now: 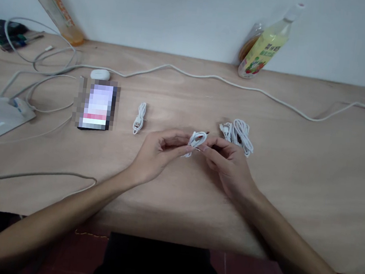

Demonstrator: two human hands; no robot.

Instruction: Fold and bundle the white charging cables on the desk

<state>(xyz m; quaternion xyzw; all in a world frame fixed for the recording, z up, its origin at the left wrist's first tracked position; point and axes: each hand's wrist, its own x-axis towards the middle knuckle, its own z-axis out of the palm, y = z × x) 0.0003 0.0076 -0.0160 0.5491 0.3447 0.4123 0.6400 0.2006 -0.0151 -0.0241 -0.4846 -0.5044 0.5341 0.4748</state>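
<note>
A small coiled white USB cable (198, 139) is held up between my two hands, above the wooden table. My left hand (164, 150) pinches the coil from the left with thumb and fingers. From the right, my right hand (224, 159) has its thumb and index finger closed at the coil's lower edge, perhaps on a thin tie too small to make out. Left of my hands lies another bundled white cable (140, 118) with a USB plug showing. Just beyond my right hand is a loose pile of white cables (241, 135), partly hidden by it.
A phone (97, 107) and a white earbud case (100, 74) lie at the left. A long white cord (215, 77) crosses the table (312, 178). By the wall stand an orange bottle (52, 3) and a yellow bottle (265, 45). A white power strip (0, 118) sits far left.
</note>
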